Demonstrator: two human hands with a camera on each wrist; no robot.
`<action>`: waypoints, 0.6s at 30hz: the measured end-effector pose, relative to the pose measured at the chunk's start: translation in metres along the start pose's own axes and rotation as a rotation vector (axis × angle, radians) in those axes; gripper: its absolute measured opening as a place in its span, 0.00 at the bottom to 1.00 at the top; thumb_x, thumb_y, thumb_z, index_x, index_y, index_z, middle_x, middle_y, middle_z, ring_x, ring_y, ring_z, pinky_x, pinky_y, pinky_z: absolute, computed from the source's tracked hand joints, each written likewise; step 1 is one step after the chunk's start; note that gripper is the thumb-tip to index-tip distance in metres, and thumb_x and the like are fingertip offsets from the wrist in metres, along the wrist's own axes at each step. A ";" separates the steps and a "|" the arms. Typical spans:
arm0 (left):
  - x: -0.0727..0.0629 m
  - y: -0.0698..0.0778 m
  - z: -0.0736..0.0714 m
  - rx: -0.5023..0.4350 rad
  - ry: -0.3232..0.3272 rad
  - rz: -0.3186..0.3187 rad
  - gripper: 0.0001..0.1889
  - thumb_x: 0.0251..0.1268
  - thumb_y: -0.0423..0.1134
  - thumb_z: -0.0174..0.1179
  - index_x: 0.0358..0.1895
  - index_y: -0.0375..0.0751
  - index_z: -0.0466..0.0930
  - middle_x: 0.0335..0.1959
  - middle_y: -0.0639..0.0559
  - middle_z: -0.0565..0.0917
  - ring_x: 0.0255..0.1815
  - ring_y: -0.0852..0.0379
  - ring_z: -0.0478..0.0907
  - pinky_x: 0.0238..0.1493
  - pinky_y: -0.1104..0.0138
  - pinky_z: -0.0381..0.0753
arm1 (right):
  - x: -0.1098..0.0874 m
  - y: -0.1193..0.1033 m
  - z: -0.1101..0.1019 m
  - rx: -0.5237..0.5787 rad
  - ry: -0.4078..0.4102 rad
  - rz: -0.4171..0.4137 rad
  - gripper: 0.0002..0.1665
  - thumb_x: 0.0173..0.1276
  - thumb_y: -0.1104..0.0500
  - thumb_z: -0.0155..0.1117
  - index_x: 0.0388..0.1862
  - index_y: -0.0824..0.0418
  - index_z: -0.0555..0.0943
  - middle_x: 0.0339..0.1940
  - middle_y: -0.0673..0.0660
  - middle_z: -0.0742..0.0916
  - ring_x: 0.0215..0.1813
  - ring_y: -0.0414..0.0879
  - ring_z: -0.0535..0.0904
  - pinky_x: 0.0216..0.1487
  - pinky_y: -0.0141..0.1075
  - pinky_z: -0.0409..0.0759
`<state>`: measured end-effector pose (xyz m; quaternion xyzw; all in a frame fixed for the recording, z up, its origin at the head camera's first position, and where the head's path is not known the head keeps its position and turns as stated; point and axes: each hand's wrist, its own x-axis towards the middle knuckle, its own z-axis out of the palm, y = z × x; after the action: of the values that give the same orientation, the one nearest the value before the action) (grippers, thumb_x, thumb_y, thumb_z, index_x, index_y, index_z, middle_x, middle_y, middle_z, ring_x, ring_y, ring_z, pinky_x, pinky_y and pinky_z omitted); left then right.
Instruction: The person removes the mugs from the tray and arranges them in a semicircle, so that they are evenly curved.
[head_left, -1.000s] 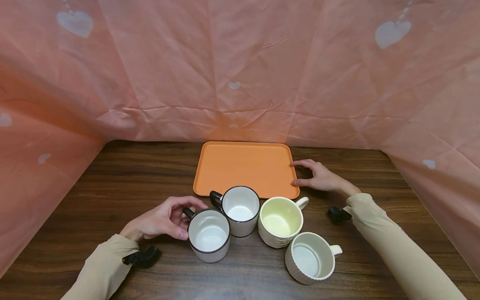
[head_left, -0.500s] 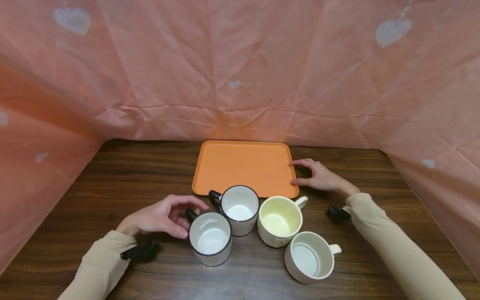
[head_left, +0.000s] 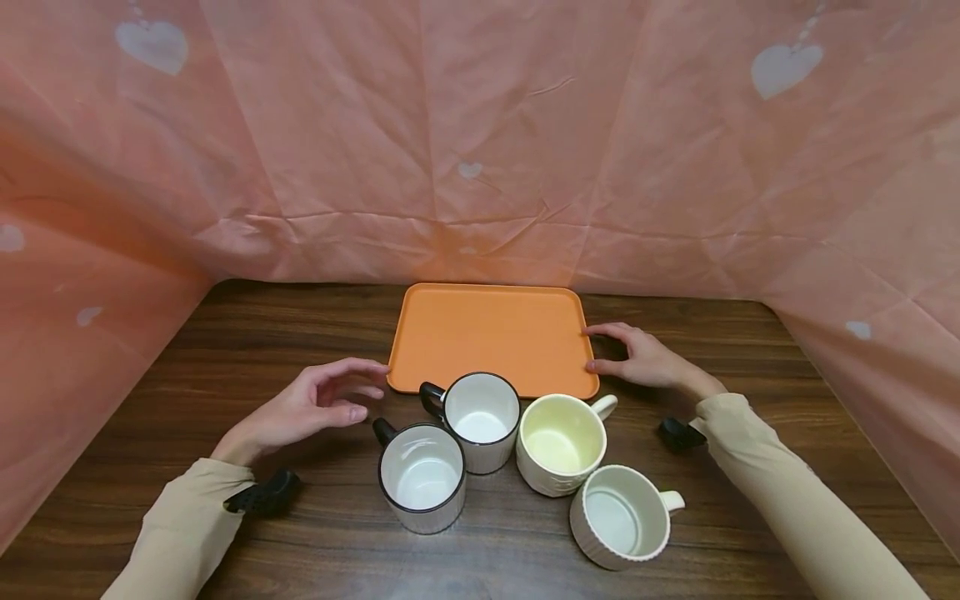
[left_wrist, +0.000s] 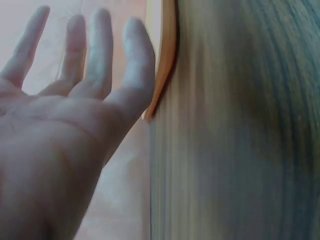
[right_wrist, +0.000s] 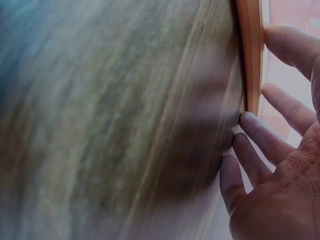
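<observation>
An orange tray (head_left: pixel 491 337) lies flat at the back of the table. My right hand (head_left: pixel 645 358) touches its right edge with thumb and fingertips, and in the right wrist view the fingers (right_wrist: pixel 290 105) are spread along the rim. My left hand (head_left: pixel 303 406) holds nothing; its fingers reach toward the tray's left edge, and I cannot tell whether they touch it. Right of that hand stands a white mug with a black rim and handle (head_left: pixel 422 508). A second black-rimmed mug (head_left: pixel 487 454) stands beside it, close to the tray's front edge.
A pale yellow mug (head_left: pixel 558 479) stands right of the second black-rimmed mug. Nearer the front is a cream ribbed mug (head_left: pixel 600 533), its handle pointing right. A pink curtain (head_left: pixel 495 150) hangs behind and around the dark wooden table (head_left: pixel 247 350).
My left hand has let go of the front black-rimmed mug and moved up and left toward the tray. That mug sits slightly nearer me. The right hand has stayed at the tray's edge.
</observation>
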<state>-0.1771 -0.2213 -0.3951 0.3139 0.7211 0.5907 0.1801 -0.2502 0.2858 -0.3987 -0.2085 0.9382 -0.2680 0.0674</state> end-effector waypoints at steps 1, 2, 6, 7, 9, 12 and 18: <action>0.001 0.000 0.000 0.012 0.023 -0.010 0.28 0.72 0.28 0.60 0.72 0.30 0.65 0.70 0.40 0.74 0.66 0.52 0.79 0.59 0.69 0.82 | 0.000 0.000 0.000 0.000 0.002 0.002 0.34 0.70 0.49 0.71 0.71 0.57 0.75 0.71 0.69 0.76 0.72 0.68 0.70 0.71 0.66 0.67; 0.001 0.000 0.001 0.025 0.047 -0.020 0.28 0.72 0.29 0.60 0.72 0.30 0.66 0.70 0.38 0.73 0.66 0.52 0.79 0.59 0.69 0.82 | 0.000 0.000 0.001 0.002 0.005 0.004 0.34 0.69 0.49 0.71 0.71 0.57 0.75 0.71 0.69 0.76 0.72 0.67 0.70 0.71 0.65 0.67; 0.005 0.000 0.002 0.081 0.140 -0.057 0.27 0.71 0.32 0.63 0.71 0.36 0.69 0.70 0.33 0.72 0.65 0.50 0.79 0.57 0.69 0.84 | -0.001 0.001 0.001 0.010 0.018 0.004 0.34 0.69 0.49 0.71 0.71 0.58 0.75 0.70 0.68 0.77 0.72 0.66 0.71 0.72 0.63 0.67; 0.007 0.000 0.003 0.089 0.159 -0.061 0.27 0.71 0.32 0.64 0.71 0.37 0.70 0.70 0.32 0.72 0.65 0.50 0.79 0.56 0.69 0.84 | -0.002 0.001 0.001 0.013 0.024 0.004 0.34 0.69 0.49 0.72 0.71 0.58 0.76 0.70 0.68 0.77 0.72 0.66 0.72 0.72 0.63 0.67; 0.009 0.000 0.003 0.113 0.196 -0.063 0.27 0.70 0.33 0.65 0.70 0.39 0.71 0.70 0.32 0.72 0.64 0.50 0.80 0.55 0.69 0.84 | -0.003 0.001 0.001 0.018 0.033 0.002 0.34 0.69 0.50 0.72 0.71 0.58 0.76 0.69 0.68 0.78 0.72 0.65 0.72 0.72 0.62 0.68; 0.013 -0.001 0.003 0.167 0.255 -0.070 0.27 0.69 0.35 0.67 0.70 0.41 0.72 0.69 0.34 0.74 0.63 0.52 0.80 0.54 0.70 0.84 | -0.006 0.000 0.001 0.025 0.049 -0.011 0.32 0.69 0.52 0.72 0.69 0.59 0.77 0.68 0.68 0.79 0.71 0.65 0.73 0.71 0.62 0.69; 0.018 -0.002 0.004 0.380 0.382 -0.100 0.28 0.66 0.45 0.71 0.68 0.50 0.75 0.64 0.46 0.79 0.62 0.51 0.79 0.59 0.59 0.83 | -0.013 0.000 0.002 -0.009 0.114 -0.030 0.30 0.68 0.53 0.73 0.66 0.60 0.79 0.65 0.65 0.83 0.69 0.64 0.76 0.70 0.60 0.71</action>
<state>-0.1880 -0.2062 -0.3961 0.1891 0.8545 0.4838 0.0075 -0.2380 0.2904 -0.4003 -0.2074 0.9384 -0.2764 0.0087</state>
